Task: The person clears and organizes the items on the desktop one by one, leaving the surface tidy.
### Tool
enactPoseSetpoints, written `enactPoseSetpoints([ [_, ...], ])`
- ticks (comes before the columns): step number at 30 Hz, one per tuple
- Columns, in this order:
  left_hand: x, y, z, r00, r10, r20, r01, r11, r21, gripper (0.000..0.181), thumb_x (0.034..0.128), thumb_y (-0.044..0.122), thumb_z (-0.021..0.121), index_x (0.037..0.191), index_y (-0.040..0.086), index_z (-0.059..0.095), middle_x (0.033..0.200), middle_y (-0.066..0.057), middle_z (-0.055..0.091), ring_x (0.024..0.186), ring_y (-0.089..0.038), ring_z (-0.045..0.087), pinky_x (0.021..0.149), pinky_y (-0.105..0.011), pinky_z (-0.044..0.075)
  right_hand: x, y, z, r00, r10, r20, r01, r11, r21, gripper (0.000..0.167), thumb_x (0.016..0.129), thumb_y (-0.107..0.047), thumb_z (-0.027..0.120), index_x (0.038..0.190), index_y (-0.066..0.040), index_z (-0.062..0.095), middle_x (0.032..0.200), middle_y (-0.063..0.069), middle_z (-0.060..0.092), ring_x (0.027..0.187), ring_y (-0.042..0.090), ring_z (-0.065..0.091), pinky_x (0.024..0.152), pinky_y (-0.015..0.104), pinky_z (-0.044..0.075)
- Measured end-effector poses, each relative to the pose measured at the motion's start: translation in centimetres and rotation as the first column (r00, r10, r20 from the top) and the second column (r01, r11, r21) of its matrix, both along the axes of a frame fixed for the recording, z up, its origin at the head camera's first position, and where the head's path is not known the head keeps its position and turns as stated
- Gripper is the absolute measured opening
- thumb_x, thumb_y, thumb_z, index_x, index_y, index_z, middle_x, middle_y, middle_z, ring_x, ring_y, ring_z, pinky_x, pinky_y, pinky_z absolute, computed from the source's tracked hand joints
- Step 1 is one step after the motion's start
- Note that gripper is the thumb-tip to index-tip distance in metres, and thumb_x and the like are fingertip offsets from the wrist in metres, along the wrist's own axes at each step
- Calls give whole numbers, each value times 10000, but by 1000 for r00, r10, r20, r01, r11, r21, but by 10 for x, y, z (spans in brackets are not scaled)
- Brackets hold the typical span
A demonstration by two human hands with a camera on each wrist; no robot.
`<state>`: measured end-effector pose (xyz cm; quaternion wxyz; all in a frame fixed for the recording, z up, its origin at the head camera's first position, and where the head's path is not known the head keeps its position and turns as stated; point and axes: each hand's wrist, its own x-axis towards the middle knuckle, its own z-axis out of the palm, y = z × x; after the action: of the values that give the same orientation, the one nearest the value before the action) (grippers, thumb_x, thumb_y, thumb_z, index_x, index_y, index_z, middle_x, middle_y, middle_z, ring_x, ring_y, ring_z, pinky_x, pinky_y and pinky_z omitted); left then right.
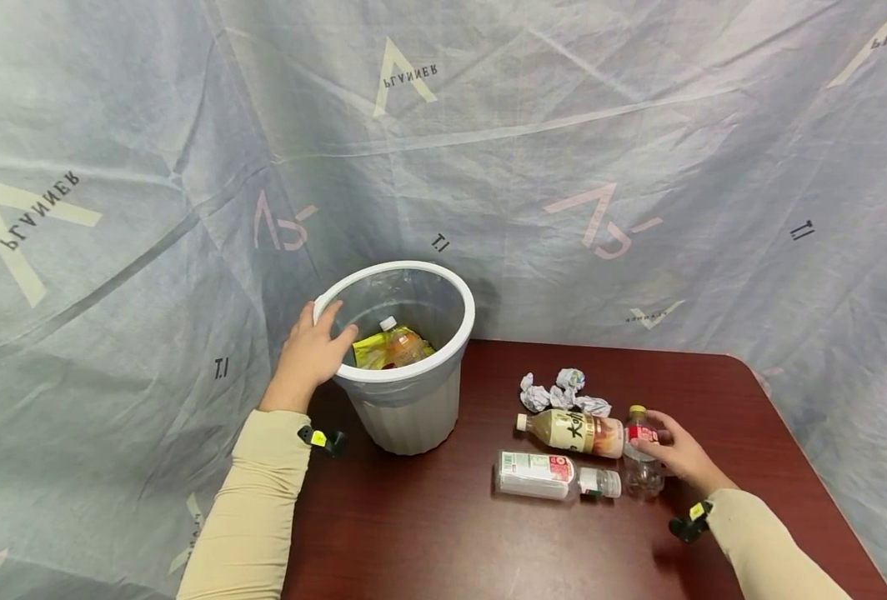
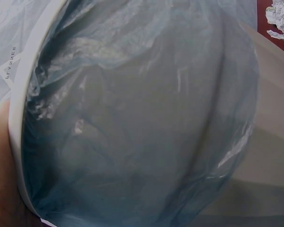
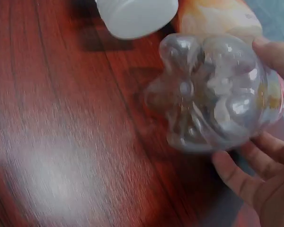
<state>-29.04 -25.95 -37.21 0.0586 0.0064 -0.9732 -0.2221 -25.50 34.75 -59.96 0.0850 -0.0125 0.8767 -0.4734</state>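
Note:
My left hand (image 1: pixel 312 350) holds the white rim of a grey trash bin (image 1: pixel 408 421), fingers and thumb over its edge. A translucent bag (image 2: pixel 132 113) lines the bin. Inside lie a capped plastic bottle (image 1: pixel 406 346) and a yellow wrapper (image 1: pixel 371 352). At the right, my right hand (image 1: pixel 679 450) grips a clear plastic bottle (image 1: pixel 644 477) with a yellow cap and red label. Its lobed base (image 3: pixel 208 94) faces the right wrist camera, thumb on one side and fingers on the other. Beside it lies a tea-coloured bottle (image 1: pixel 574 432) with a cream label.
Nearer the front, a clear bottle with a white label (image 1: pixel 537 477) lies on its side. Several crumpled paper balls (image 1: pixel 563 394) sit behind the bottles. Grey printed sheeting (image 1: pixel 533 167) hangs behind the dark red table (image 1: pixel 443 533).

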Motion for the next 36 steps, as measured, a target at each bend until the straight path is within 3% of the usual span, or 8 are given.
enactPoseSetpoints([
  [6,1,-1,0,1000,2,0,-2,1000,-1,688,1039,520,383,1619,170,265,1650,-285,53,1458,-571,163,1106,-732,202,-1,0,7,1000,-1,1,1,1000,19,709,970,-256,706,1494,32,324,1234,371,516,972,342,615,685,436,597],
  [11,1,-1,0,1000,2,0,-2,1000,2,682,1041,511,386,1619,171,264,1652,-285,44,1459,-571,160,1105,-734,200,-11,3,21,997,-17,-76,21,998,52,681,960,-218,710,1469,64,358,1209,371,542,957,319,614,653,346,565],
  [20,1,-2,-1,1000,2,4,-3,1000,4,677,1043,500,395,1618,168,265,1649,-289,45,1460,-572,156,1105,-734,201,-39,12,64,984,17,-175,15,984,178,714,963,-319,706,1464,71,377,1188,344,587,996,345,618,699,309,537],
  [29,-1,-1,-1,1000,0,11,0,1000,7,673,1045,492,392,1622,176,252,1655,-280,24,1461,-571,149,1100,-739,199,-66,-6,108,985,41,-166,-10,982,187,752,976,-398,674,1530,-3,354,1249,338,571,1001,324,617,697,328,520],
  [36,1,0,0,1000,0,15,0,1000,12,674,1044,489,388,1623,175,247,1654,-280,20,1467,-565,140,1098,-741,196,-91,-35,144,981,73,-180,-47,989,143,716,978,-348,664,1550,-49,352,1312,353,510,961,343,616,695,347,523],
])
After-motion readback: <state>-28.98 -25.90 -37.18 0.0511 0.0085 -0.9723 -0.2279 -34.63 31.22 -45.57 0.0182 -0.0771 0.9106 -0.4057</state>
